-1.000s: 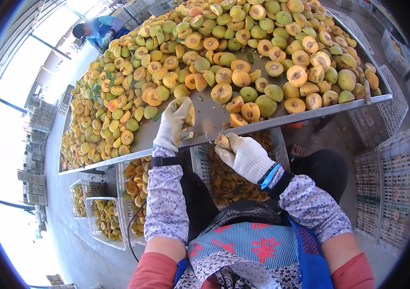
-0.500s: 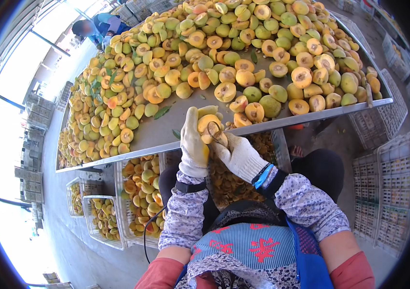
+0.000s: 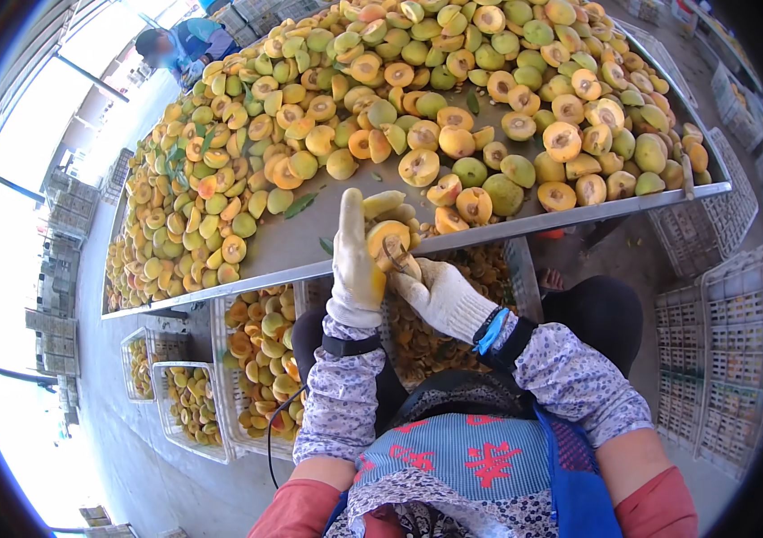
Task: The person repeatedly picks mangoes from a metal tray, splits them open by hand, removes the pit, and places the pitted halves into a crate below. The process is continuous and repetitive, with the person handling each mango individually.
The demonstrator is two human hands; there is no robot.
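Gripping a halved fruit at the centre of the frame, the left hand is clamped on it in a white glove, forefinger stretched up toward the table. The fruit sits at the upper right of that hand, its cut orange face turned toward the right hand, which lies just below and to the right and touches it. The right hand's gloved fingers are curled together around what appears to be a small dark tool laid against the cut face; the tool's shape is too small to tell. Its long axis seems to run from lower right to upper left, into the fruit. Both hands are equally close to the fruit, one holding, one working. A second pale fruit piece rests on the table edge just above the left hand. Heaped fruit covers the upper frame. Crates of halves stand below the table at lower left, and another crate lies under the hands. A second person works at upper left.
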